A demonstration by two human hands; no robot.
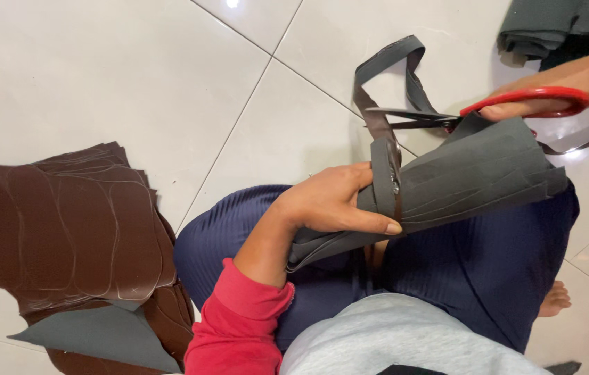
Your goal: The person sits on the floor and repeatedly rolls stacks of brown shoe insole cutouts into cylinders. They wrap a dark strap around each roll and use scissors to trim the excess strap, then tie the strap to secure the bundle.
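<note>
Our left hand (332, 201) grips the folded grey sheet (468, 177) tightly; our right hand (572, 87) holds red-handled scissors (461, 114) (blades parted) at its edge.

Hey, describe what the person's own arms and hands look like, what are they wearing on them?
The left hand is bare, with no glove, ring or watch showing; its forearm is uncovered up to a red knit sleeve pushed up near the elbow, with a ribbed cuff. The right hand is bare too, and only partly in view at the frame's edge, so no sleeve shows there.
</note>
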